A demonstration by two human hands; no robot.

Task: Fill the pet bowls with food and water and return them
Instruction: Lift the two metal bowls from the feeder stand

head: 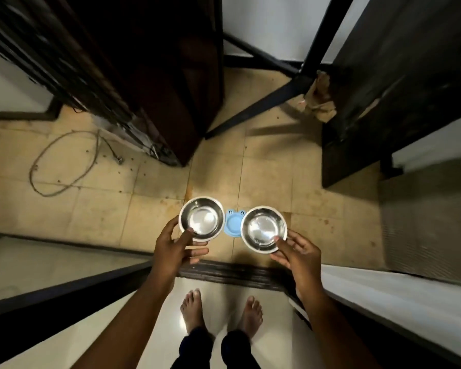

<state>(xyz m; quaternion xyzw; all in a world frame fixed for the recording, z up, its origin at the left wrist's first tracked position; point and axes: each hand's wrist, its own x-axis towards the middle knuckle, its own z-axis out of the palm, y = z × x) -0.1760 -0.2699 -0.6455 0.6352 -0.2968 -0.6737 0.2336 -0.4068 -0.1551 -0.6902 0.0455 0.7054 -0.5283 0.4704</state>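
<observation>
Two steel pet bowls held side by side above a tiled floor (pixel 264 177), viewed from overhead. Left bowl (pixel 201 218) pinched at its near rim by the left hand (pixel 173 249), thumb hooked over the lip and inside the bowl, fingers curled beneath; right bowl (pixel 264 229) gripped likewise by the right hand (pixel 298 255), thumb tip over the rim, fingers spread under the base. Both grips closed on their bowls. Both bowls apparently empty, bare polished steel showing at the bottom, though a shallow film of water could not be ruled out from the glare. Kept level and apart, probably so that each rim stayed free of the other and nothing could tip. Blue plastic stand (pixel 233 225) visible on the floor between and below the two bowls, partly hidden by them, with small eye-like knobs at its far edge; likely the holder belonging to the bowls, hence the position directly over it. Bare feet (pixel 221 312) planted on the pale floor short of a dark threshold strip (pixel 224 272). Scattered brown specks (pixel 112 155) near a looped cable (pixel 64 166), possibly spilled kibble. Dark cabinet (pixel 149 75) beyond. Filling judged not yet done.
</observation>
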